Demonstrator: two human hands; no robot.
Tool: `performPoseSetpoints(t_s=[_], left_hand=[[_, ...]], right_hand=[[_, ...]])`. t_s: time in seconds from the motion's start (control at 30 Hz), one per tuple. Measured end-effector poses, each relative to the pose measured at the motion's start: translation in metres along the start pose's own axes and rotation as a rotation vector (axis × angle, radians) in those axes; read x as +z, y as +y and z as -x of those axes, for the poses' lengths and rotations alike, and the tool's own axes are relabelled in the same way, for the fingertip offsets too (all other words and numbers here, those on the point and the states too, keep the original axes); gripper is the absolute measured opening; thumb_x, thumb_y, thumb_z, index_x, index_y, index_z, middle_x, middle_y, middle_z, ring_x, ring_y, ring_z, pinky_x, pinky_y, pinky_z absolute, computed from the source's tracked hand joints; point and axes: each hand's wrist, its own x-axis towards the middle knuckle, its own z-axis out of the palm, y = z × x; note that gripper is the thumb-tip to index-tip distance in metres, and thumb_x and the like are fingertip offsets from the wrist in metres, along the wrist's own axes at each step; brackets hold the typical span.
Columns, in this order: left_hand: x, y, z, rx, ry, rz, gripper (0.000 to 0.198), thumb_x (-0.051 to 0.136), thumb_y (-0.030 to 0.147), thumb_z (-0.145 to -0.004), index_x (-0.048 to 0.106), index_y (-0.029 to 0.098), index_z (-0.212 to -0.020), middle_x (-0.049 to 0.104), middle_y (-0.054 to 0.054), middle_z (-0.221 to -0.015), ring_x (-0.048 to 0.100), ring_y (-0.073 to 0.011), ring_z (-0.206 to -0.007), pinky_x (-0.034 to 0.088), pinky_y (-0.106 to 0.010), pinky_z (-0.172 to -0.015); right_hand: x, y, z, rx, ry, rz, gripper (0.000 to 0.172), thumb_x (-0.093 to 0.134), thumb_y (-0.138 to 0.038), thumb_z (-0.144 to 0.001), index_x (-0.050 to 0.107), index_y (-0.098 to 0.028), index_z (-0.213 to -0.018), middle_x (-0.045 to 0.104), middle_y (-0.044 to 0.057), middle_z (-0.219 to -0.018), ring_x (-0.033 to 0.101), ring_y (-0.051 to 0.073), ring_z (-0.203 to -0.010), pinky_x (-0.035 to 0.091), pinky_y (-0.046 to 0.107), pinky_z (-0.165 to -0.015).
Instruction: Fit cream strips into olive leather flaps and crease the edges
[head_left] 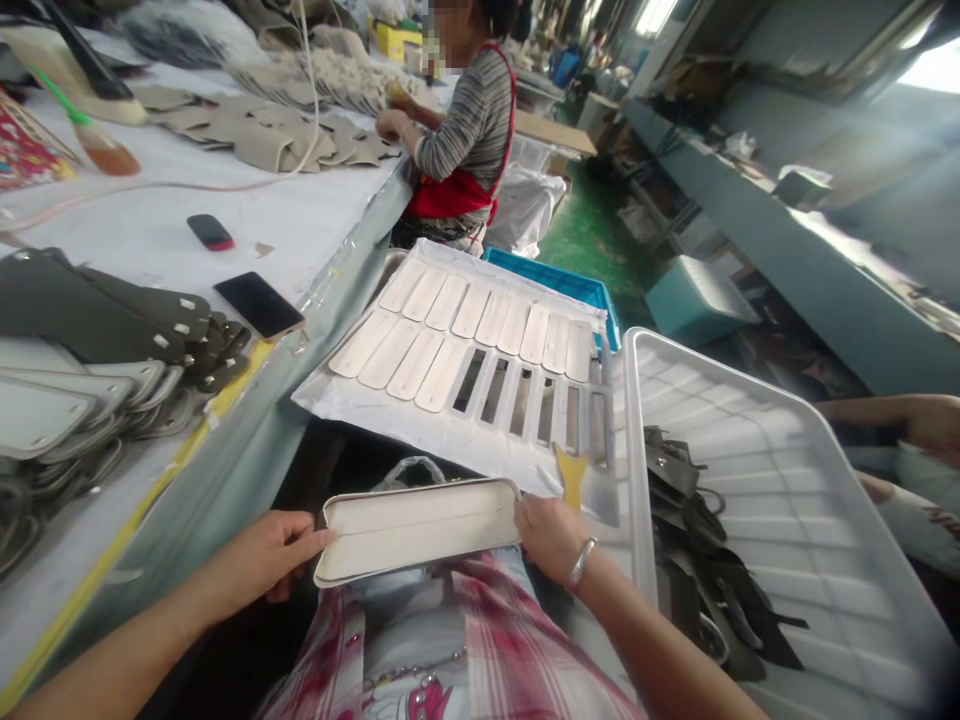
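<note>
Between my two hands is a long cream panel (424, 530) with rounded corners, a dark edge and a crease along its length. My left hand (289, 550) pinches its left end, thumb on top. At the right end, my right hand (551, 535) grips the corner, its fingertips partly hidden. Just beyond the panel lies a white-covered board (360, 405) bearing two rows of similar cream pieces (394, 355); several slots at its near right hold none. A yellow scraper-like tool (571, 477) rests on the board's near right edge, close to my right hand.
To the right stands a large white bin (750, 400) with dark grey pieces (705, 560) inside. The table at left carries stacked grey parts (97, 310), a phone (259, 304) and a brush (97, 145). A co-worker (465, 130) sits ahead; another person's arm (892, 410) shows at right.
</note>
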Motion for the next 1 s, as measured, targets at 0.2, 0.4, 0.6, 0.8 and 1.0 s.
performPoseSetpoints(t_s=[0.2,0.4,0.6,0.8,1.0], left_hand=[[0.0,-0.002,0.001,-0.016,-0.015,0.007,0.054,0.046,0.07,-0.071,0.044,0.017,-0.061,0.05,0.003,-0.044,0.05,-0.0124,-0.036,0.033,-0.02,-0.037],[-0.002,0.001,0.0,-0.034,-0.04,0.026,0.052,0.049,0.068,-0.07,0.044,0.017,-0.061,0.05,0.004,-0.046,0.049,-0.0111,-0.037,0.034,-0.02,-0.038],[-0.005,0.003,0.002,-0.058,-0.069,0.023,0.051,0.047,0.067,-0.072,0.046,0.016,-0.063,0.052,0.003,-0.048,0.051,-0.0116,-0.039,0.036,-0.02,-0.039],[-0.006,0.012,0.0,-0.082,-0.057,0.03,0.049,0.05,0.065,-0.072,0.047,0.017,-0.063,0.053,0.003,-0.05,0.053,-0.0125,-0.043,0.042,-0.022,-0.043],[-0.003,0.015,0.0,-0.065,-0.002,0.052,0.052,0.051,0.067,-0.069,0.046,0.016,-0.063,0.051,0.004,-0.047,0.05,-0.011,-0.037,0.039,-0.021,-0.038]], right_hand=[[0.015,0.021,0.005,-0.057,-0.004,-0.454,0.037,0.025,-0.038,-0.093,0.048,-0.018,-0.072,0.062,0.005,-0.064,0.062,0.016,-0.06,0.047,0.028,-0.059],[0.013,0.05,-0.013,0.02,-0.377,-1.133,0.046,0.049,-0.062,-0.076,0.048,-0.016,-0.08,0.062,0.003,-0.066,0.064,0.015,-0.064,0.052,0.027,-0.062],[0.002,0.056,-0.033,0.0,-0.568,-1.146,0.049,0.064,-0.058,-0.066,0.049,-0.015,-0.083,0.063,0.002,-0.068,0.065,0.014,-0.067,0.054,0.026,-0.065],[-0.004,0.046,-0.046,0.073,-0.57,-0.992,0.042,0.067,-0.053,-0.065,0.049,-0.016,-0.077,0.063,0.0,-0.059,0.064,0.014,-0.058,0.054,0.024,-0.056],[-0.009,0.039,-0.039,0.077,-0.493,-0.879,0.038,0.066,-0.051,-0.067,0.048,-0.018,-0.071,0.061,-0.001,-0.057,0.063,0.013,-0.055,0.053,0.022,-0.052]])
